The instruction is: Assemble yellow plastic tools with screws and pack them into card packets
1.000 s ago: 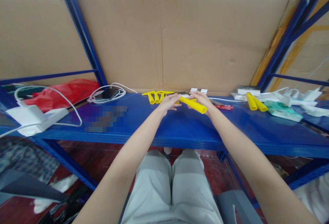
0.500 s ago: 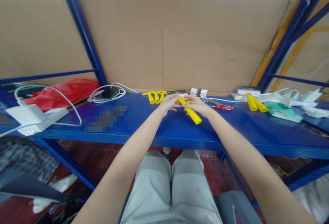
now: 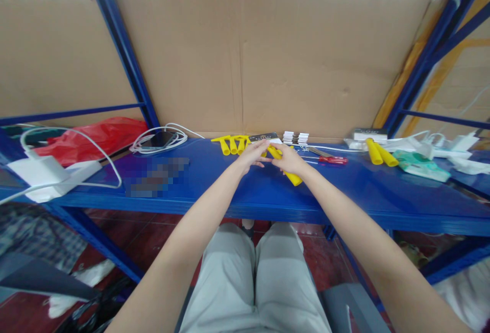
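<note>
Above the blue shelf top (image 3: pixel 214 185), my right hand (image 3: pixel 290 160) is closed round a yellow plastic handle (image 3: pixel 294 178), a hollow-looking tube whose lower end sticks out towards me. My left hand (image 3: pixel 252 156) is at the far end of the same handle, its fingers bent and pinching there. The fingers of both hands meet and hide most of that end. Just beyond my left hand, several similar yellow handles (image 3: pixel 233 145) with crosspieces lie in a row. Right of my right hand is a red-handled screwdriver (image 3: pixel 334 160).
White stacked pieces (image 3: pixel 295 137) stand by the cardboard backing (image 3: pixel 306 68). Two yellow tubes (image 3: pixel 378 153) and a green packet (image 3: pixel 423 166) lie at right. Coiled white cable (image 3: pixel 158 142), a red bag (image 3: pixel 99 139) and a white power adapter (image 3: pixel 48 175) occupy the left.
My right hand has shifted over the yellow handle and now covers its middle, leaving mainly the near end showing. The left hand has barely moved.
</note>
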A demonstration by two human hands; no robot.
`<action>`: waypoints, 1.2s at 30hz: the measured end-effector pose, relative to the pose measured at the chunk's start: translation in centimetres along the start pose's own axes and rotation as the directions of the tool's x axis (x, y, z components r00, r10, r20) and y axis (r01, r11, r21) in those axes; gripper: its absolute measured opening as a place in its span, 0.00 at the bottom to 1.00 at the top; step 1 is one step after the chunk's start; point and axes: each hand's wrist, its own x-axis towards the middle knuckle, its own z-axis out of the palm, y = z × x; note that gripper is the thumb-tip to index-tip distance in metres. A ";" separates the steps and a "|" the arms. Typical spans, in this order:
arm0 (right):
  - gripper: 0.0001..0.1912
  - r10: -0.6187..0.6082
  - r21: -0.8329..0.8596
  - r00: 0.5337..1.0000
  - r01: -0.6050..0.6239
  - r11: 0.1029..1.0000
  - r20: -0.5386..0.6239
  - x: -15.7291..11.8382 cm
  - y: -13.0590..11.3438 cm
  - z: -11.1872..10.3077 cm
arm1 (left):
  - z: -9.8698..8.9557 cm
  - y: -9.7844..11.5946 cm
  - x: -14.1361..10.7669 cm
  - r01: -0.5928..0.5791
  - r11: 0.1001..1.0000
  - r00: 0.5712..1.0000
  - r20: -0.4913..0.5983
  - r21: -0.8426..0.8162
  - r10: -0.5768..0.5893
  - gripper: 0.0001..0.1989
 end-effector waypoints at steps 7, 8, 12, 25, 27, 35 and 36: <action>0.35 -0.142 -0.172 0.988 0.151 0.973 0.064 0.2 0.2 0.1 | 0.1 0.0 0.1 0.010 1.000 1.000 -0.002 -0.002 -0.010 0.26; 0.36 -0.158 -0.202 0.984 0.171 0.964 0.078 0.3 0.3 0.0 | 0.0 0.0 0.2 0.008 1.000 1.000 0.001 0.003 -0.008 0.26; 0.37 -0.182 -0.324 0.975 0.215 0.921 0.130 0.5 0.3 0.0 | -0.1 -0.3 0.5 -0.013 1.000 1.000 -0.006 0.019 0.013 0.24; 0.34 -0.174 -0.261 0.980 0.195 0.945 0.100 0.1 0.3 0.0 | -0.2 -0.3 0.7 -0.004 1.000 1.000 -0.015 0.002 0.004 0.26; 0.34 -0.165 -0.230 0.982 0.182 0.956 0.090 0.0 0.4 0.0 | -0.1 -0.2 0.6 -0.004 1.000 1.000 -0.008 -0.002 0.004 0.27; 0.34 -0.095 -0.133 0.994 0.101 0.986 0.049 0.2 0.7 0.0 | -0.1 -0.2 0.4 -0.025 0.999 0.999 0.038 0.037 0.023 0.26; 0.34 -0.084 -0.114 0.996 0.088 0.990 0.039 0.2 0.7 0.0 | -0.1 -0.2 0.4 -0.031 0.999 0.998 0.047 0.043 0.029 0.26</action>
